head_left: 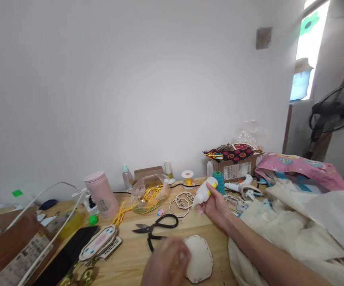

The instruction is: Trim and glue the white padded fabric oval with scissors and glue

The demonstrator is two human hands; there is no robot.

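Note:
A white squeeze bottle (205,191) with a yellow label is gripped in my right hand (215,204), tilted with its nozzle down to the left. A small pink piece (201,209) shows by the fingertips. My left hand (169,260) is smeared by motion at the left edge of a cream scalloped plaque (199,259); its fingers cannot be made out. Behind it lie black-handled scissors (152,228), partly covered by that hand. Beyond the scissors are a wooden lattice cutout (184,200), a thin scalloped ring (177,213) and a pink-and-blue flower piece (160,212).
A pink tumbler (102,194), a bag of yellow cord (150,193), decorated plaques (98,243) and a black phone (70,252) stand or lie leftward. A teal thread spool (218,182), a cardboard box (239,170) and cream cloth (291,226) are to the right.

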